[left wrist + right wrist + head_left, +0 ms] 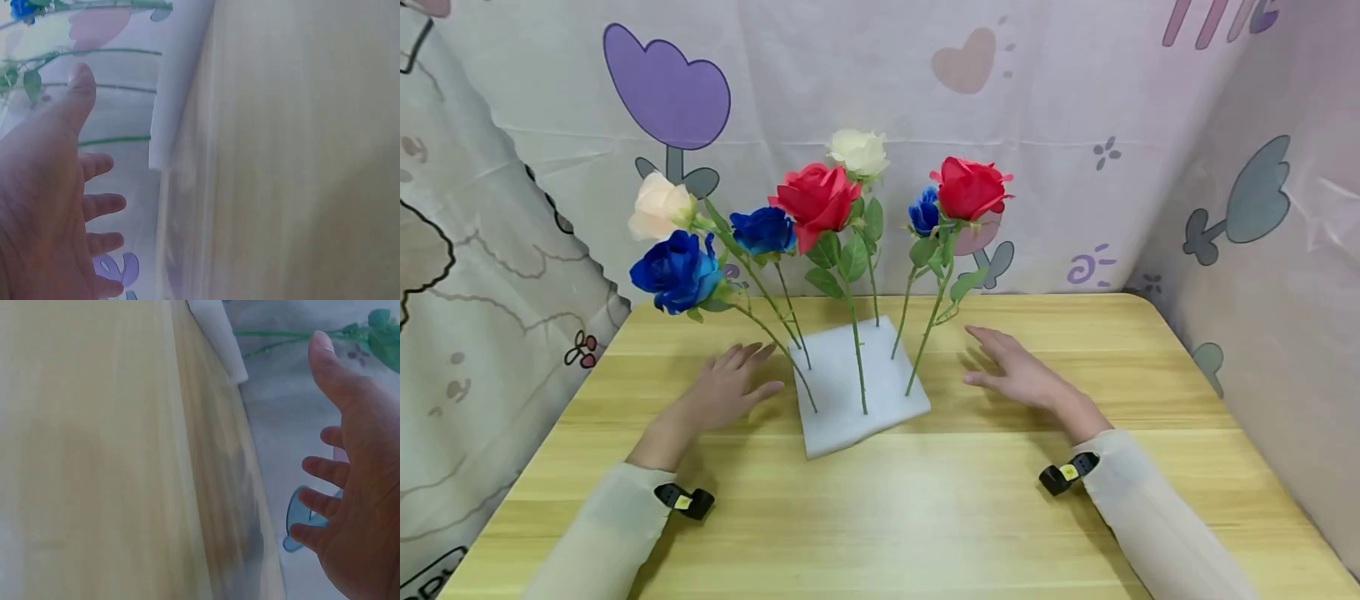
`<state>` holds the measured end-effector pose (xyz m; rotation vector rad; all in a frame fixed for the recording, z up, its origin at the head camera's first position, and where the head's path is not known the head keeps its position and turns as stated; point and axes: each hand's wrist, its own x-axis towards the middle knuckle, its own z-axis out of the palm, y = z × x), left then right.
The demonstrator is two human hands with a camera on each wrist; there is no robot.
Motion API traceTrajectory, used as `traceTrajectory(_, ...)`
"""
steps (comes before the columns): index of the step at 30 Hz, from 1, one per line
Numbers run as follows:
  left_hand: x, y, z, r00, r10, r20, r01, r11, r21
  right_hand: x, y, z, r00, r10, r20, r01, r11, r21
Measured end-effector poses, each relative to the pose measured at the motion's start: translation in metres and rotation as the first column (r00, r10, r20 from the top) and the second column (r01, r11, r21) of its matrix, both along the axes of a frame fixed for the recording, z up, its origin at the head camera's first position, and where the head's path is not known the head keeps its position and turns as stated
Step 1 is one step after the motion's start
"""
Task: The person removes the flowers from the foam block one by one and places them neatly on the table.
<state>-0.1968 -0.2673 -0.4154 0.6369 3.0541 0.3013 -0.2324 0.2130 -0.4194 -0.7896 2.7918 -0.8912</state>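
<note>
At far middle of worktop [925,517], white foam block [842,385], seven roses [817,200] standing in it. My left hand [718,396] near it, right hand [1028,377] farther off, both spread wide, holding nothing. Brushing leaning near-left blue rose [673,271] could pull stem [787,355] loose.

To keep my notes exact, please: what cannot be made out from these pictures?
- Head view: tips of the stems, hidden by the white pad.
- Head view: part of the rightmost blue rose, behind a red rose.
- Left wrist view: blue flower, cut by the top edge.
</note>
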Motion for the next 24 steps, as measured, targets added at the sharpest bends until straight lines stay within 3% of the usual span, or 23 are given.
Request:
traceTrajectory(9,0.009,0.014,-0.013,0.988,-0.117,-0.103,0.125,0.989,0.075,0.002,-0.028,-0.002,0.992,0.127,-0.004,-0.127,0.991,-0.040)
traceTrajectory(16,0.024,0.030,-0.019,0.985,-0.153,-0.076,0.158,0.985,0.072,0.006,-0.047,-0.008,0.982,0.185,0.032,-0.185,0.983,-0.005)
traceTrajectory(24,0.030,0.049,-0.016,0.983,-0.177,-0.057,0.180,0.982,0.058,0.007,-0.062,-0.008,0.969,0.245,0.019,-0.246,0.969,0.019)
